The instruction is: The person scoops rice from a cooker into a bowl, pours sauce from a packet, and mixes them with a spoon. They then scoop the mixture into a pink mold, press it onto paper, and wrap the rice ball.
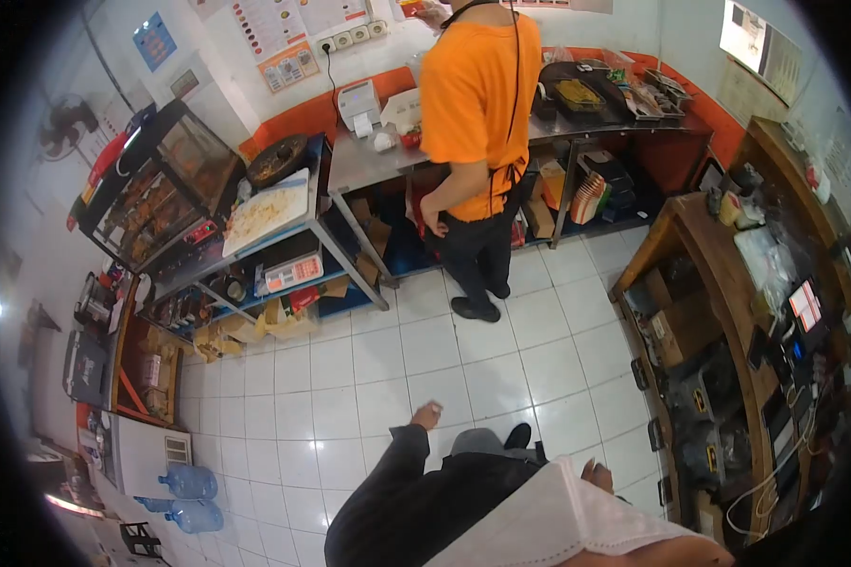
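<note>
My left hand [426, 415] hangs over the tiled floor at the end of a dark sleeve, its fingers curled together; whether anything is in them is too small to tell. On the other side of my body, my right hand [597, 475] shows only in part beside the pale cloth near the camera, and its fingers are too unclear to read. Neither hand touches a counter or shelf. A person in an orange shirt [473, 104] stands at the metal counter [369, 161], back towards me, one hand at the hip.
A glass food case [151, 203] and a white cutting board [269, 213] stand left. Blue water bottles [194, 515] are on the floor at lower left. A wooden shelf unit [709, 255] with a lit screen [806, 305] stands right. White floor tiles [388, 354] lie between.
</note>
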`<state>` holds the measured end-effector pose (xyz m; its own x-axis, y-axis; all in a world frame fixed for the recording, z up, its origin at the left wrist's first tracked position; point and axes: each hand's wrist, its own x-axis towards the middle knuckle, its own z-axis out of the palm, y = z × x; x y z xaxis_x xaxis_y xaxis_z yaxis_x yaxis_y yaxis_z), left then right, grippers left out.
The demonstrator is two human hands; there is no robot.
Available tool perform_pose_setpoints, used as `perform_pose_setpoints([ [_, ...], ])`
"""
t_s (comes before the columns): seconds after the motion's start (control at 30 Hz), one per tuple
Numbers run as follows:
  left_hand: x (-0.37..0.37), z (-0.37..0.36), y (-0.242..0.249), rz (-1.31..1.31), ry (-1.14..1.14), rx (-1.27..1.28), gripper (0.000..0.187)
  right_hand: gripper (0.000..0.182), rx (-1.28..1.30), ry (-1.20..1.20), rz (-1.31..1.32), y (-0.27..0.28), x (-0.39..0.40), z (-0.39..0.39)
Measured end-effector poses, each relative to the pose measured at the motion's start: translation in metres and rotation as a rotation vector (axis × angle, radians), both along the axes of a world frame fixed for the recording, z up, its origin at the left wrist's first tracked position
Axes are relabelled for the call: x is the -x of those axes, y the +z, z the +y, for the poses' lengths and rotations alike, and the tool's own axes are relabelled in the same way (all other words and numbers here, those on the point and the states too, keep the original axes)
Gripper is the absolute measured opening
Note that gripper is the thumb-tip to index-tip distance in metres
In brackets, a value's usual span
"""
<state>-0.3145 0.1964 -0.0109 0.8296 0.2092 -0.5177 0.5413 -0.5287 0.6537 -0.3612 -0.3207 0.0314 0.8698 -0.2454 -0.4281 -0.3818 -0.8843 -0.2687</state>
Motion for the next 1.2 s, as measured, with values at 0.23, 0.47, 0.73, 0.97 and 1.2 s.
perform_pose_setpoints([
  [0.23, 0.032, -0.011, -0.025, 0.392, -0.039, -0.054, 0.027, 0.017, -0.252, 0.206, -0.327, 0.017, -0.271, 0.032],
  [0.47, -0.085, 0.014, -0.011, 0.364, -0.181, -0.035, 0.03, 0.02, -0.807, -0.048, -0.472, 0.048, -0.424, 0.098],
  [0.73, -0.398, -0.01, 0.004, -0.09, 0.009, 0.177, 0.023, 0.011, -1.069, -0.223, -0.542, 0.119, -0.587, 0.079],
  [0.97, -0.527, -0.103, 0.074, -0.371, 0.183, 0.131, 0.022, 0.017, -1.311, -0.387, -0.663, 0.139, -0.822, -0.001],
  [1.2, -0.425, -0.147, 0.027, 0.29, 0.367, 0.101, 0.025, 0.02, -1.234, -0.326, -0.883, 0.222, -1.055, -0.038],
])
